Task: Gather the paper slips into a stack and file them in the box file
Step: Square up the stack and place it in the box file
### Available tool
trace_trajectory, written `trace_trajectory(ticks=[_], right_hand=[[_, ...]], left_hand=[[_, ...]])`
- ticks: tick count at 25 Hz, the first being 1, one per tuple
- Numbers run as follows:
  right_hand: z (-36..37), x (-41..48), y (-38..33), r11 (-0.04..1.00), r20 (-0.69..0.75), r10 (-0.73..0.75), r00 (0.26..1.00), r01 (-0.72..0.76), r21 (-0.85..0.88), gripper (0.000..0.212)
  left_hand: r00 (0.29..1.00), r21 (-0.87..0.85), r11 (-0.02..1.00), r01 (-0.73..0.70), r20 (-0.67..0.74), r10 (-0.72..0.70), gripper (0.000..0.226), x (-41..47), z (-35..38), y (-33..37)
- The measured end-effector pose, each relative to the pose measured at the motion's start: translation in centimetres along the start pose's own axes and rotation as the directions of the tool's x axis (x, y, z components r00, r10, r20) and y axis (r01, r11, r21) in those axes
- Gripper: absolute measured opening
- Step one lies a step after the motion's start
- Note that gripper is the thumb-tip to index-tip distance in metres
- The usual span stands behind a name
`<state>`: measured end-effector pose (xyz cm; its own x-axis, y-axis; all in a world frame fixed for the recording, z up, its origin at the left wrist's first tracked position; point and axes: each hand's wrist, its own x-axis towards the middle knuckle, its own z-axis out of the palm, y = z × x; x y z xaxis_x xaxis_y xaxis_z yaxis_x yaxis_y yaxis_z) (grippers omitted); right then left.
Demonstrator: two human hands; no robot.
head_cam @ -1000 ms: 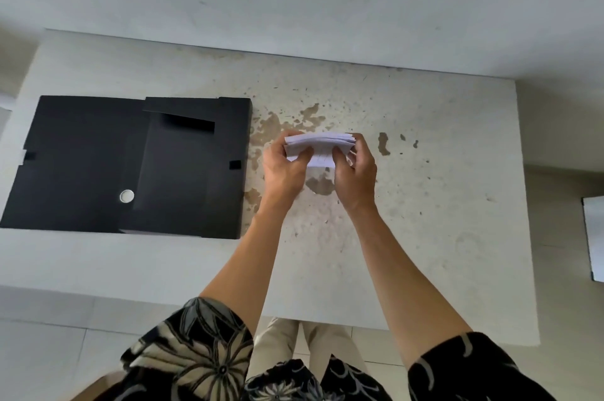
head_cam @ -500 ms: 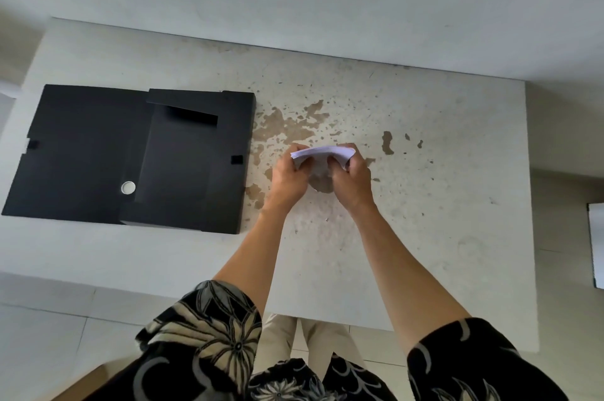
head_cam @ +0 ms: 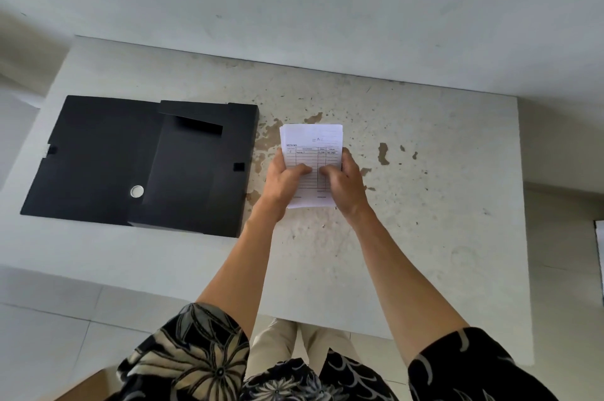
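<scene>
Now stack (head_cam: 312, 152) face-up, long axis pointing away.

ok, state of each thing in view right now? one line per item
paper stack: gathered, printed face up, held over the table, not filed
left hand: gripping the stack's left edge
right hand: gripping the stack's right edge
box file: lies open, flat on table, no slips visible inside

Squared-up stack of white printed paper slips (head_cam: 312, 145) with a ruled form facing up, held flat just right of the box file, black flat rectangular box file (head_cam: 140, 162) lying opened out, round metal ring on its face
</scene>
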<state>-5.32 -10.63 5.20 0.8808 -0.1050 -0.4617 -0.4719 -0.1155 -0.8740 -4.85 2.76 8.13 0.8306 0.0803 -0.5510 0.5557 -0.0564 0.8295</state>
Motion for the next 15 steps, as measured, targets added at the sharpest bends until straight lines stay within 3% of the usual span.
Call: trace_trajectory(ticks=[4,9,13,15], right_hand=[[1.1,-0.7,-0.2,0.993,0.073,-0.058,0.996,0.065,-0.097,0.046],[3.6,-1.3,-0.6,0.955,0.164,-0.136,0.977,0.173,-0.240,0.077],[7.0,-0.6,-0.8,0.994,0.210,-0.075,0.975,0.089,-0.057,0.067],[9.1,-0.3,-1.1,0.997,0.162,-0.022,0.986,0.033,-0.064,0.054]], left_hand=[[1.000,0.156,0.988,-0.011,0.011,0.010,0.036,-0.3,-0.7,0.2],[1.000,0.211,0.977,0.003,0.017,-0.007,0.049,-0.9,-4.0,0.1],[0.997,0.258,0.966,0.010,-0.072,0.009,0.052,0.2,-9.6,0.2],[0.985,0.292,0.956,0.020,-0.171,0.032,0.049,1.1,-14.0,0.8]])
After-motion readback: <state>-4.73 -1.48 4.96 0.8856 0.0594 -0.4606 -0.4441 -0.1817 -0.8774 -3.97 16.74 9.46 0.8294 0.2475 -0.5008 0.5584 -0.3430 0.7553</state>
